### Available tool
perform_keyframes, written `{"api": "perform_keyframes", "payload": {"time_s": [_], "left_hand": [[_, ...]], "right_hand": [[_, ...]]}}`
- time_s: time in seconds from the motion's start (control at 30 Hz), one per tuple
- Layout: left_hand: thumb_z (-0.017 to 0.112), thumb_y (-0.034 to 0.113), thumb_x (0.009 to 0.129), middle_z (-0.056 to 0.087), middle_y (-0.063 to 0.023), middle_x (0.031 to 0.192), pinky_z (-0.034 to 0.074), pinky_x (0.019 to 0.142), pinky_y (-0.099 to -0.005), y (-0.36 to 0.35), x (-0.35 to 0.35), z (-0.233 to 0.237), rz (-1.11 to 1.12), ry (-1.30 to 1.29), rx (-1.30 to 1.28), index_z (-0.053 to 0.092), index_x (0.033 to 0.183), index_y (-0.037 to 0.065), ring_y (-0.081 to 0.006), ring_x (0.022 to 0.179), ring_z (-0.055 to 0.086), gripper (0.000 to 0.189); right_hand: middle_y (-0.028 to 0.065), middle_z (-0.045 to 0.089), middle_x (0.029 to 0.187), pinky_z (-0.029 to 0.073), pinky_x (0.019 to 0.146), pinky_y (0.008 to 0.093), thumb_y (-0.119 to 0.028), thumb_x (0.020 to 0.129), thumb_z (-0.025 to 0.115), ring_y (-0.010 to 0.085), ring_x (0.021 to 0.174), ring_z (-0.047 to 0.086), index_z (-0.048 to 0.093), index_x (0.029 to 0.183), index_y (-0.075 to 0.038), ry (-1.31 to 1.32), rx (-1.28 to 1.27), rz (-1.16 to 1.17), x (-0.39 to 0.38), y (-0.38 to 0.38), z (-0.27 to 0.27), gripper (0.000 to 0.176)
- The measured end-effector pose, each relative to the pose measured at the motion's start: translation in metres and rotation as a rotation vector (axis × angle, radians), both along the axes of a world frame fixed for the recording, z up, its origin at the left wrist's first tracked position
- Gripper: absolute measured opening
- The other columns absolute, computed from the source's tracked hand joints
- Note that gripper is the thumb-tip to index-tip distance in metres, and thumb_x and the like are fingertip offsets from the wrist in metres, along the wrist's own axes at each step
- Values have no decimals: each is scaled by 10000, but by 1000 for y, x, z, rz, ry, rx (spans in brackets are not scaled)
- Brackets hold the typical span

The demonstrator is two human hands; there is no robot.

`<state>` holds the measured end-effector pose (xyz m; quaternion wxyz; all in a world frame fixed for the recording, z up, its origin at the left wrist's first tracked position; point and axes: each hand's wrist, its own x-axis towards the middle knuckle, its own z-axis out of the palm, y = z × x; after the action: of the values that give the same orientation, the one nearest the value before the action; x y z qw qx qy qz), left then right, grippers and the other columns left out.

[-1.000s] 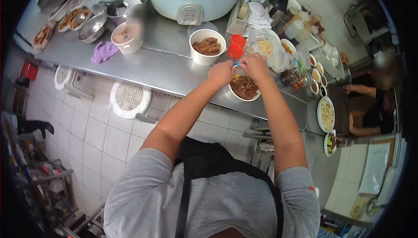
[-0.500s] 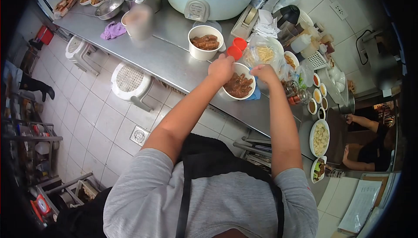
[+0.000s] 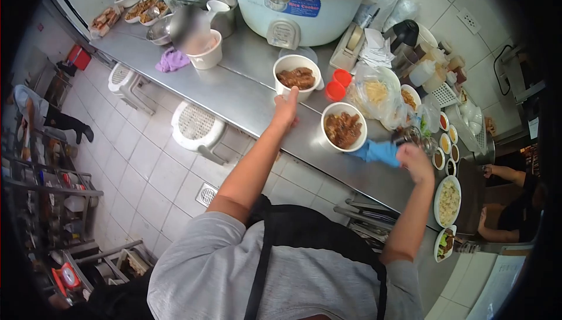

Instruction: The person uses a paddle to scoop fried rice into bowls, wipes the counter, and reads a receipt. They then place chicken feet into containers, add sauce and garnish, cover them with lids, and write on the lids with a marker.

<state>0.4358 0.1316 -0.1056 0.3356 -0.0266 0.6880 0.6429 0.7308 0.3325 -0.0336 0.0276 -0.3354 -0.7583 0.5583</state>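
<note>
Head view, and now with left hand [image 3: 285, 112] against the farther white meat bowl [image 3: 306, 94], grip unclear; with right hand [image 3: 417, 165] pinched on the blue cloth [image 3: 379, 152], beside the nearer meat bowl [image 3: 328, 139] on the counter [image 3: 237, 89]: likely light, floppy, best bunched by one end

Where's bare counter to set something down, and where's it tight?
Widest: the counter between the white tub and the bowl at the left hand. Smaller: the front strip below the blue cloth at the right hand. Crowded: behind that cloth, with jars, plastic bag, sauce cups.
</note>
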Motion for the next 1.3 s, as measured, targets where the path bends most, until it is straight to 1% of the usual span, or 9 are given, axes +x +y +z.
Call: {"api": "perform_keyframes", "payload": {"time_s": [0.03,0.17,0.3,0.4,0.5,0.7,0.9,1.03,1.3], "left_hand": [[515,516,699,475,-173,842,357,349,-289,3,-6,6,50,33,-26,336,1078,-4,-196,504,486,668],[493,351,712,474,-173,858,378,365,-343,27,-61,-45,-51,240,-360,334,1103,-1,-211,520,484,550],[446,258,742,477,-178,995,432,595,-468,2,-111,-31,-277,-3,-272,380,1081,-25,-277,834,495,447],[435,245,761,469,-180,1013,405,693,-508,-30,-130,-6,-440,-7,-215,404,1072,-14,-294,910,464,405],[438,235,769,482,-160,984,412,696,-497,-55,-144,6,-436,23,-140,437,1052,12,-292,873,479,360],[502,235,702,525,-71,842,434,640,-392,-90,-159,17,-819,-120,-41,509,957,68,-193,761,504,305],[531,249,641,527,-35,725,395,487,-279,-90,-144,24,-994,-32,-92,556,873,59,-145,592,477,300],[528,268,644,526,-41,700,381,461,-277,-82,-137,28,-1027,-44,-103,565,867,46,-147,566,475,317],[513,304,657,534,-62,684,379,427,-281,-76,-132,29,-1047,-37,-118,573,896,44,-158,528,485,358]], "right_hand": [[-28,516,628,375,496,201,-124,720,589,57,547,456,572,782,-40,1,-53,28,1,-17,-13,106],[-36,527,669,383,533,195,-92,718,596,50,590,461,576,805,-16,-117,-14,33,-39,-82,-71,117],[-27,530,675,379,537,194,-95,738,584,43,603,458,583,828,6,77,74,-184,-88,-105,-123,136],[-19,543,692,377,538,190,-88,744,573,42,607,459,587,851,7,67,239,-345,-125,-125,-117,144],[-12,573,703,400,555,206,-96,736,573,64,615,498,595,862,31,101,256,-386,-154,-144,-114,180],[-16,562,737,403,594,198,-100,754,561,75,639,498,597,921,15,181,-191,-561,-215,-169,-93,206],[8,580,753,423,617,215,-80,748,577,78,677,516,594,946,8,538,-64,-492,-258,-171,-72,218],[98,616,823,450,664,277,-71,703,603,177,762,587,610,874,-14,472,427,-193,-270,-177,-63,181],[99,539,742,418,559,385,-46,683,561,318,658,533,451,714,-40,212,1021,6,-279,-177,-59,115]]}}
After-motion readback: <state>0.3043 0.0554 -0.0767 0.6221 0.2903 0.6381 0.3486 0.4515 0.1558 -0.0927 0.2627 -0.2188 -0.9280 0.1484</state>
